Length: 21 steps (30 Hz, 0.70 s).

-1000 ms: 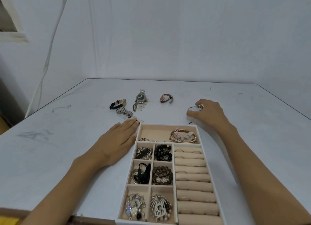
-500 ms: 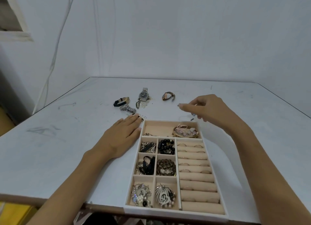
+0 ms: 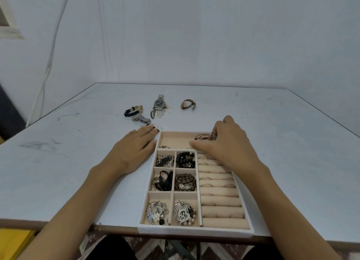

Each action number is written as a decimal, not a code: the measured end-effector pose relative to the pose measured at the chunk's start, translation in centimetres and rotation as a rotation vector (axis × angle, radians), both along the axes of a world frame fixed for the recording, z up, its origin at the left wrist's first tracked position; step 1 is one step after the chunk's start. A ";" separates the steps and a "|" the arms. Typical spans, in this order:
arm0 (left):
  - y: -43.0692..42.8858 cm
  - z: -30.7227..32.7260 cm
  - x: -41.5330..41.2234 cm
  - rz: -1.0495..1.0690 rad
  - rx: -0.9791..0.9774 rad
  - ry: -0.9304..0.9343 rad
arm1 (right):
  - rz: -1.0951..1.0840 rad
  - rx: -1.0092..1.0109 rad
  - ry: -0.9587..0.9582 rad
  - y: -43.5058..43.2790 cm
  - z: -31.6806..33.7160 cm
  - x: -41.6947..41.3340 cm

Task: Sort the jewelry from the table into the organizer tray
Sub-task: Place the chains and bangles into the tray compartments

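Down comes the right hand [image 3: 228,143] into the organizer tray [image 3: 194,230], far compartment, fingers [image 3: 219,128] curled over bangles [image 3: 202,137], grip unclear; left hand [image 3: 134,148] rests flat, open, alongside.

The organizer tray [image 3: 194,229] sits on the worktop [image 3: 282,146] at its near edge. Ring rolls [image 3: 221,201] fill its right side, six small compartments its left, and one wide compartment spans the far end, with bangles [image 3: 202,137] in its right part. The right hand [image 3: 226,143] lies over that corner. The left hand [image 3: 134,148] lies flat just left of the tray. Behind, three watches [image 3: 160,103] lie in a row.
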State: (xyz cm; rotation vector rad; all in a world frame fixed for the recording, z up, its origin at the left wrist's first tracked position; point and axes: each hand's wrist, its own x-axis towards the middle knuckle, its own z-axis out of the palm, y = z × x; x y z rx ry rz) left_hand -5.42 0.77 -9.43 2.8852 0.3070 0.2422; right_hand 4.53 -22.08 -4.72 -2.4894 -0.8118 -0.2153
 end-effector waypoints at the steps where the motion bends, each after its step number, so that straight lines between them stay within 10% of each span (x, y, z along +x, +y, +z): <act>1: 0.0 0.0 0.0 -0.003 -0.002 -0.004 | -0.014 -0.010 -0.015 0.0 0.0 -0.1; 15: 0.1 0.0 0.0 -0.010 -0.018 -0.017 | 0.006 0.362 0.153 -2.3 0.4 2.3; 21: 0.2 -0.1 0.0 -0.010 -0.023 -0.015 | 0.156 0.227 0.187 -1.6 0.4 1.4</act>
